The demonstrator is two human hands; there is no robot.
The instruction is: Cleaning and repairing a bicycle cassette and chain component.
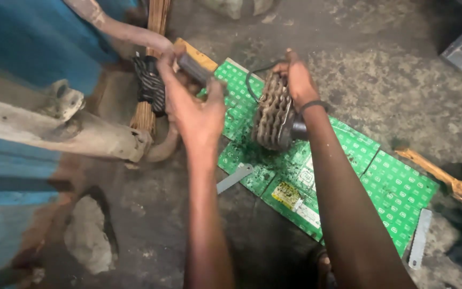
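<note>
The right hand (299, 80) is clenched over the top of a rusty stack of bicycle sprockets (274, 112), a freewheel cluster held on edge just above a flattened green carton (397, 192) spread on the dirty concrete floor (380, 69). A dark stub of axle or hub (298, 130) sticks out of the cluster's side, below the wrist, and a thin black wire loop (252, 80) curls beside the cogs. The left hand (196, 109) is raised just left of the cluster, its grip closed around a short grey metal bar (193, 68), seemingly a punch or small tool, with the bar angled towards the upper left. The two hands are near each other but the bar does not touch the sprockets. By the look of it the step in hand is steadying the cluster while the tool is brought to it; a next move would call for the right hand to hold the cogs firm on edge and for the bar's tip to be set squarely against the hub rather than the teeth. Two flat hacksaw blade pieces lie nearby, one (234, 178) at the carton's left edge and one (419, 238) at its right end. A wooden handle (445, 182) lies to the right, and a bound bundle of sticks (148, 91) stands beside a pale worn post (60, 134).
</note>
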